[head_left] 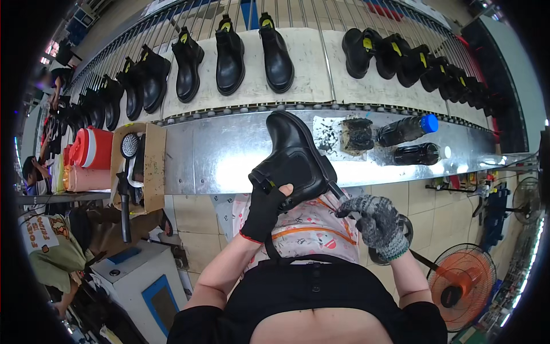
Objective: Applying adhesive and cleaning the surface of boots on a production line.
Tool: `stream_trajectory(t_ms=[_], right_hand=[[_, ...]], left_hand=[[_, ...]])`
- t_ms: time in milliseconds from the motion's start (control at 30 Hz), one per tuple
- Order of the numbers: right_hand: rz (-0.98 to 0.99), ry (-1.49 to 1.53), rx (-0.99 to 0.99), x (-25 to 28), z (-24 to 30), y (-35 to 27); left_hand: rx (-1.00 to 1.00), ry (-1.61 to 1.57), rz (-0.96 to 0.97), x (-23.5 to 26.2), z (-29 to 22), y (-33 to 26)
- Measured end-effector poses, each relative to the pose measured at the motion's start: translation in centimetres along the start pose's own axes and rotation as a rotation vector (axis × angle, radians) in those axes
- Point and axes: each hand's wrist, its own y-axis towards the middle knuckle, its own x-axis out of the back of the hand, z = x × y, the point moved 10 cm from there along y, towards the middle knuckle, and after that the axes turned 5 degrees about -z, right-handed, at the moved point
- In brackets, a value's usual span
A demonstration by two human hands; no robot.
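Left hand [266,209] grips Chelsea boot [295,163]; right hand [375,221] holds slim tool [338,192] near heel [329,169]. Boot twisting could cause scuffing.

**Boot [293,163] in Left Hand [264,209], Slim Tool [337,190] in Right Hand [377,223]**

My left hand, black-gloved with the thumb tip bare, grips the boot by its shaft; toe points away from me, sole faces right. My right hand, grey-gloved, holds the slim tool near the heel; contact cannot be determined. On the metal bench [223,172], right of the boot: blackened sponge [356,137], blue-capped bottle [398,131], white-capped bottle [418,153]. Left: cardboard box [153,172] containing a round-headed brush [129,145]. Beyond the bench: black boots [278,63] on a conveyor [309,51].
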Motion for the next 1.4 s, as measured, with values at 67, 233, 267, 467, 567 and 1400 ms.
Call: stream_trajectory(t_ms=[67,233,267,467,567,1400], right_hand=[[-0.017,-0.017,0.013,0.6,0.9,0.0],[-0.085,-0.019,0.072,0.7,1.4,-0.9],[-0.141,-0.013,0.084,1.0,1.9,-0.8],[-0.309,0.342,-0.033,0.8,-1.5,-1.9],[-0.536,0.953,-0.334,0.0,-6.7,-2.8],[-0.798,0.952,-0.409,-10.6,-21.8,0.1]], left_hand=[[0.067,-0.113,0.02,-0.8,-0.3,-0.3],[0.078,-0.261,0.015,-2.0,-2.2,0.0],[0.07,-0.301,0.053,-2.4,-2.5,0.2],[0.224,-0.567,-0.138,-1.8,-3.1,-0.1],[0.206,-0.41,0.039,-1.5,-3.7,2.1],[-0.822,0.736,-0.454,-10.7,-20.5,28.3]])
